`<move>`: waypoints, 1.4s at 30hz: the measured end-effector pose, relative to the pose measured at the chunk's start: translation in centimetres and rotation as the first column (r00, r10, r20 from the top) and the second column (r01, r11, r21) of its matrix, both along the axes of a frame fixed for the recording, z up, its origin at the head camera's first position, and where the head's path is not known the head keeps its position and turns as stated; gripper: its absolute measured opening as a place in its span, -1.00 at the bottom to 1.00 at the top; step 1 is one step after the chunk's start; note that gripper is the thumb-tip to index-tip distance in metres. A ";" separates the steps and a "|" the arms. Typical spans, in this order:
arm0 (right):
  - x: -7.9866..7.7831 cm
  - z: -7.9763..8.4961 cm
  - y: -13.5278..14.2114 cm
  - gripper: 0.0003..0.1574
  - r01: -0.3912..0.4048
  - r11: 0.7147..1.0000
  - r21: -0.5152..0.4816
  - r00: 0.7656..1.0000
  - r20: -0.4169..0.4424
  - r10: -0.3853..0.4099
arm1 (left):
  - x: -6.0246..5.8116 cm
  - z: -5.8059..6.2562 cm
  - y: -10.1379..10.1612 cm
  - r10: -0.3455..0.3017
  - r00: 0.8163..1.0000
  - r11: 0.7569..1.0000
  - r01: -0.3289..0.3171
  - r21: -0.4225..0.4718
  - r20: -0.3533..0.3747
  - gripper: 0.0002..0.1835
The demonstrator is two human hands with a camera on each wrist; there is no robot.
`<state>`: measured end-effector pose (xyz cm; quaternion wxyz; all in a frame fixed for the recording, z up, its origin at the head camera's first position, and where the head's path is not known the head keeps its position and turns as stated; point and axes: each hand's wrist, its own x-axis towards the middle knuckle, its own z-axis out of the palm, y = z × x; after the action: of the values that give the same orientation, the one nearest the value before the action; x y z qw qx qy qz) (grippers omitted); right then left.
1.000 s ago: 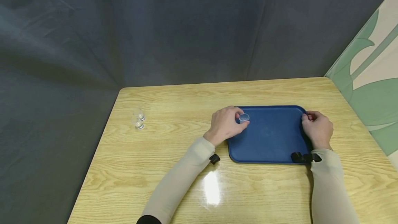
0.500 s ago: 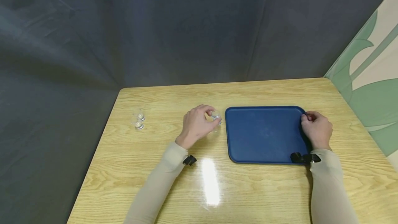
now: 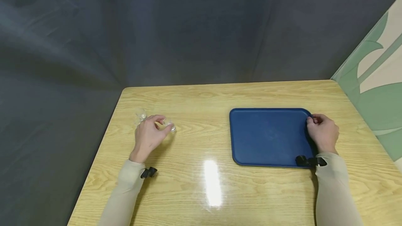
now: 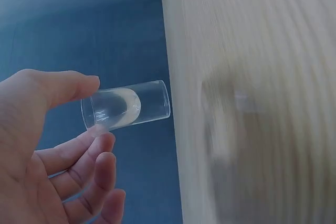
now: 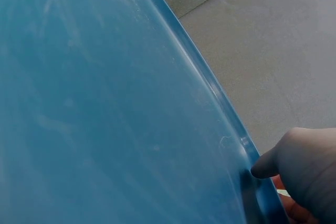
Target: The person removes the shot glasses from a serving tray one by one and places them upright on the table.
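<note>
My left hand (image 3: 149, 133) is at the left part of the table. Thumb and fingertips pinch a small clear shot glass (image 4: 128, 108) by one end, and it hangs just above the wood. Another clear glass (image 3: 142, 116) stands behind that hand, which hides part of the area there. My right hand (image 3: 325, 132) grips the right rim of a blue rectangular tray (image 3: 267, 137). In the right wrist view the thumb lies on the tray's edge (image 5: 210, 85), with fingers partly seen underneath.
The tray lies flat on a light wooden table (image 3: 194, 142), right of the middle. A dark curtain (image 3: 201, 30) hangs behind and to the left. At the far right is a green and beige patterned surface (image 3: 383, 97).
My left hand has carried the shot glass from over the tray leftward across the table, near the other glasses. The right hand stays on the tray's rim.
</note>
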<state>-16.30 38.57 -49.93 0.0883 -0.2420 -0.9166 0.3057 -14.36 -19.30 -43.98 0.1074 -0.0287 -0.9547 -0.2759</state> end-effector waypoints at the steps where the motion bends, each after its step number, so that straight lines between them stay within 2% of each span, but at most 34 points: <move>1: 0.0 0.0 0.0 -0.43 -0.001 1.000 0.003 1.000 -0.002 0.001 | 0.2 -0.1 -1.0 0.023 1.000 1.000 -0.023 0.001 0.001 -0.50; 7: 0.2 -0.2 0.3 -0.44 0.002 1.000 0.015 1.000 -0.006 -0.002 | 1.5 -0.6 -5.3 0.145 0.989 0.989 -0.145 0.000 0.014 -0.49; 14: 0.2 -0.3 0.0 -0.43 0.004 1.000 0.013 1.000 -0.018 -0.003 | 2.1 -0.8 -7.5 0.212 0.977 0.977 -0.212 -0.024 0.003 -0.50; 27: -0.1 -0.3 -0.4 -0.43 -0.002 1.000 0.008 1.000 -0.020 0.002 | 2.6 -1.1 -8.7 0.266 0.964 0.964 -0.265 -0.038 0.028 -0.48; 42: -0.2 -0.2 0.0 -0.42 -0.003 1.000 -0.001 1.000 -0.006 0.003 | 2.7 -2.2 -8.4 0.245 0.968 0.969 -0.243 -0.033 0.048 -0.45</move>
<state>-16.54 38.58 -50.17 0.0904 -0.2395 -0.9166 0.3070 -11.66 -27.73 -46.16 0.1155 0.0946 -0.9570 -0.2486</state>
